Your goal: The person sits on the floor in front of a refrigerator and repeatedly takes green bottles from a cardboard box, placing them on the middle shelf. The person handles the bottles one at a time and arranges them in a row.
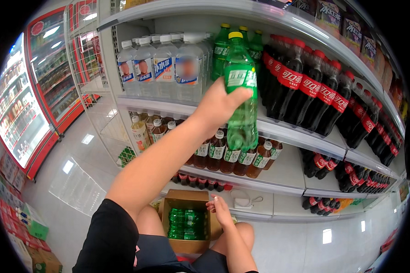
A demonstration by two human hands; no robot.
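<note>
My left hand (pixel 222 102) is wrapped around a green plastic Sprite bottle (pixel 241 119) with a yellow cap, lifted in front of the drinks shelf. Its base hangs past the shelf's front edge. Behind it, more yellow-capped Sprite bottles (pixel 222 47) stand upright on the same shelf. My right hand (pixel 220 210) holds nothing, its fingers loosely bent and partly apart beside the right rim of a cardboard box (pixel 188 246). Inside the box, between my knees, lie several green bottles (pixel 187 221) on their sides.
Clear bottles with white caps (pixel 162 65) fill the shelf's left; Coca-Cola bottles (pixel 307 78) crowd its right. Brown tea bottles (pixel 217 150) stand one shelf lower. A white adapter with cable (pixel 242 203) lies on the bottom shelf. A wire rack (pixel 99 82) and red-framed coolers (pixel 54 68) are left.
</note>
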